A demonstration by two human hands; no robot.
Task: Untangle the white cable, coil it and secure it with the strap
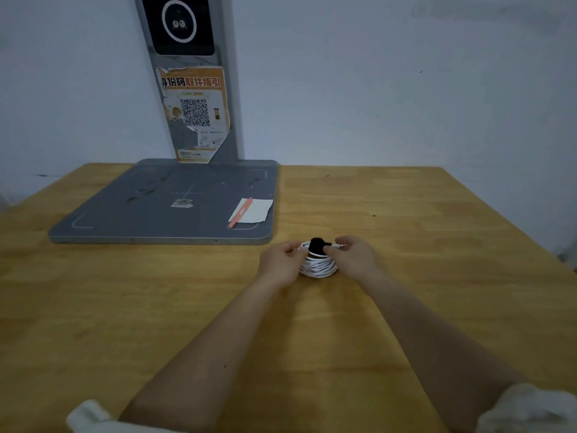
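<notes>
A white cable (318, 267) lies wound into a small tight coil on the wooden table (437, 276), in the middle of the head view. A black strap (318, 245) sits across the top of the coil. My left hand (281, 260) grips the coil's left side with curled fingers. My right hand (352, 256) holds the coil's right side, and its fingertips pinch the strap's end beside a cable plug that sticks out to the right. The far side of the coil is hidden by the strap and my fingers.
A grey flat base plate (162, 207) with an upright post (190, 79) stands at the back left against the wall. An orange pen (239, 213) and a white paper slip (254, 210) lie on the plate's near right corner, just beyond my hands.
</notes>
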